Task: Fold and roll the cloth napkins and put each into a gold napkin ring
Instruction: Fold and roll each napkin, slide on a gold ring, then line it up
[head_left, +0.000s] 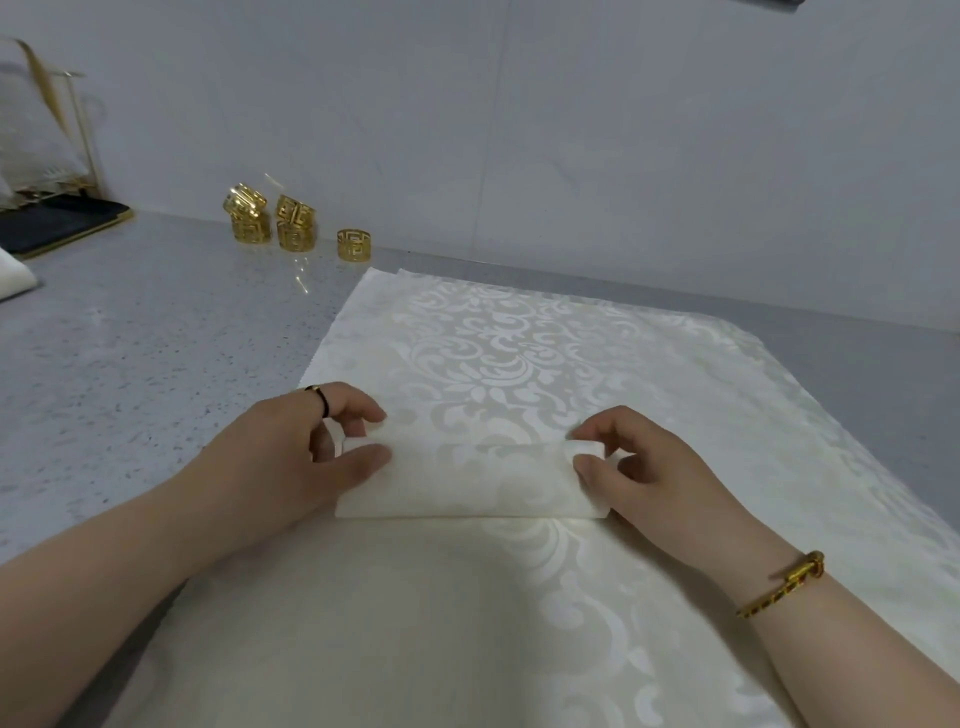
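A cream damask napkin lies spread on the grey counter, running from the far middle toward me. A narrow folded band of it sits across the middle. My left hand pinches the band's left end between thumb and fingers. My right hand pinches its right end the same way. Several gold napkin rings stand at the back left by the wall, two pairs stacked and one alone.
A dark tray with a gold rim sits at the far left under a wire stand. A white folded cloth pokes in at the left edge. The grey speckled counter meets a pale wall behind.
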